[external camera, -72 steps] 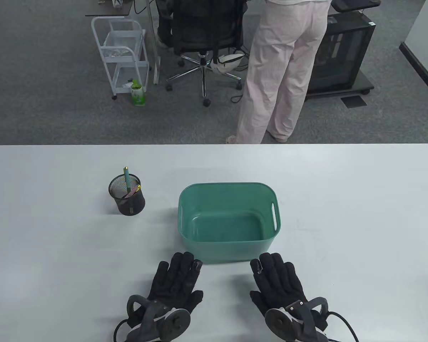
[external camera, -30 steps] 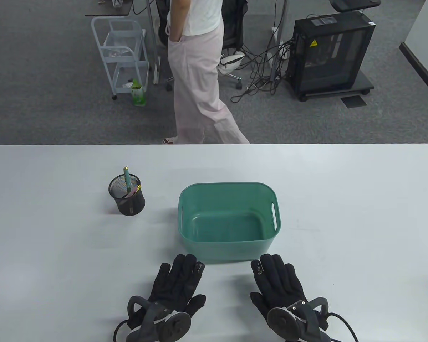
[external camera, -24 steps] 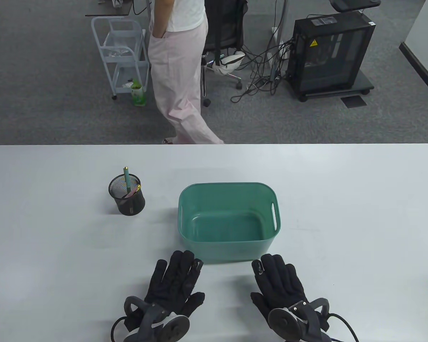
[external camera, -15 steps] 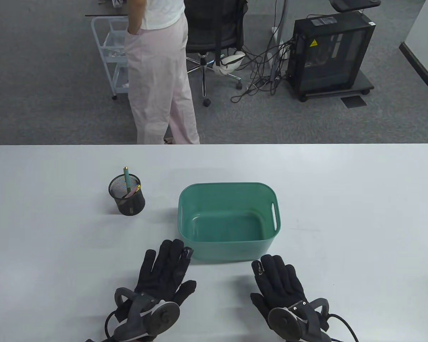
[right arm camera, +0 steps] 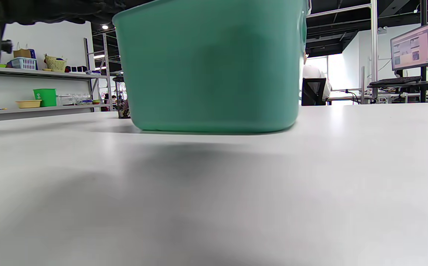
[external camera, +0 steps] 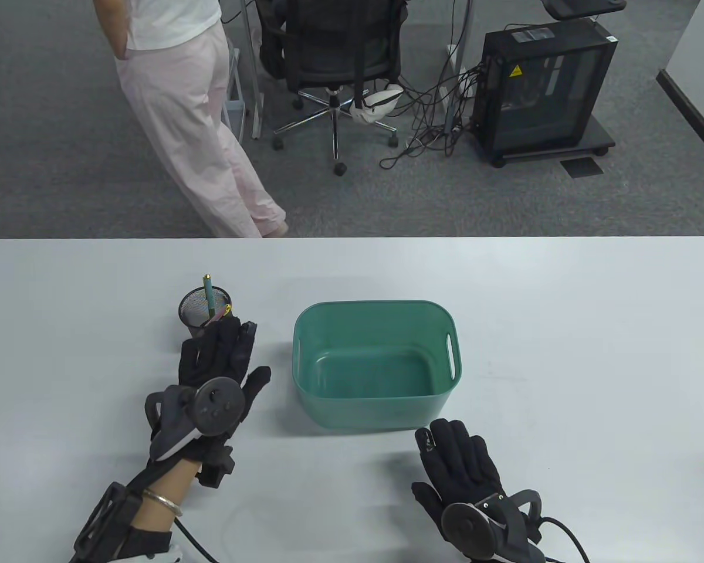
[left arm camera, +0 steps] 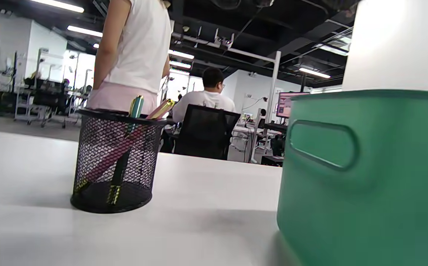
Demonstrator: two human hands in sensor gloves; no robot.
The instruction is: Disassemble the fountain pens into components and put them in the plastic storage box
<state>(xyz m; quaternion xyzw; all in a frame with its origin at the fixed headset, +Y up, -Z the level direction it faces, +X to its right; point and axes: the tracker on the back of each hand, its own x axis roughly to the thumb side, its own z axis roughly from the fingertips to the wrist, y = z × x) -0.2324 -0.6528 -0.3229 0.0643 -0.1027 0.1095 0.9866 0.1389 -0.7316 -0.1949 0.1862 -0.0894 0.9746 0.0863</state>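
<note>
The job looks to be at its very start: the green storage box (external camera: 377,363) is bare inside, and both pens stand in the black mesh pen cup (left arm camera: 115,162) to its left on the worktop (external camera: 563,328). The step in hand seems to be fetching the first pen. The left hand (external camera: 220,358) hovers just in front of the cup, fingers straight and loosely spread toward it, holding nothing. The right hand (external camera: 460,463) lies flat on the worktop near the box's front right corner, its fingers stretched out and empty.

The green pen (left arm camera: 135,107) stands nearly upright, its top well above the rim; the pink pen (left arm camera: 160,109) leans across beside it. Both tops sit just beyond the left grip's fingertips, not touching. Next, I'd say, the fingers must pinch one pen near its top and lift it straight out without tipping the light cup.
</note>
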